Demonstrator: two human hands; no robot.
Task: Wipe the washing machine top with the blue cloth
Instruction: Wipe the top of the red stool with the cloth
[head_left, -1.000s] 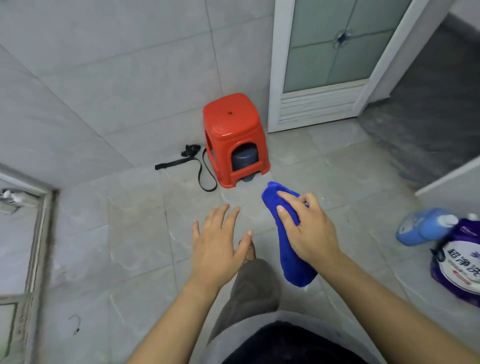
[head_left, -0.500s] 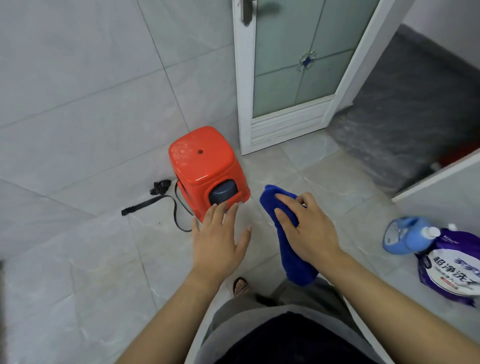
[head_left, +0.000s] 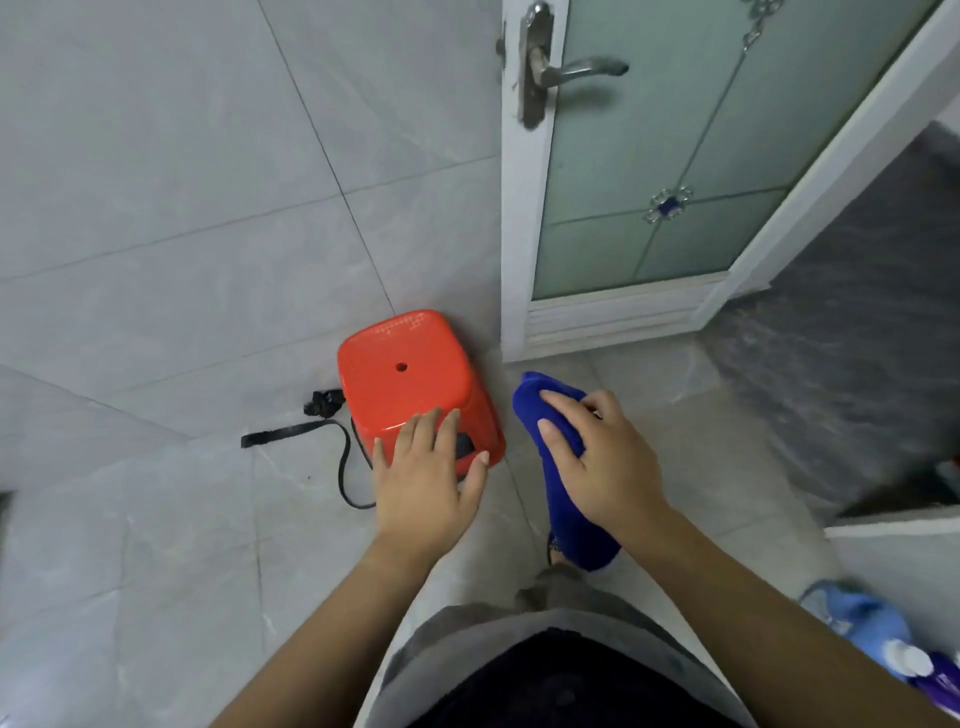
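My right hand (head_left: 602, 462) is shut on the blue cloth (head_left: 569, 525), which hangs down in a long fold in front of me, above the floor. My left hand (head_left: 423, 483) is held out flat beside it with its fingers apart and nothing in it. A white flat surface (head_left: 893, 566) shows at the right edge, apart from both hands. I cannot tell whether it is the washing machine top.
A red plastic stool (head_left: 402, 374) stands on the tiled floor by the wall, with a black strap (head_left: 291, 430) lying left of it. A frosted-glass door (head_left: 649, 156) is open ahead. A blue bottle (head_left: 857, 621) and a purple bag (head_left: 943, 680) lie at the lower right.
The view has lifted towards the door, so the stool now sits lower in the frame, under my left hand. Both hands keep the same pose, the right still holding the cloth.
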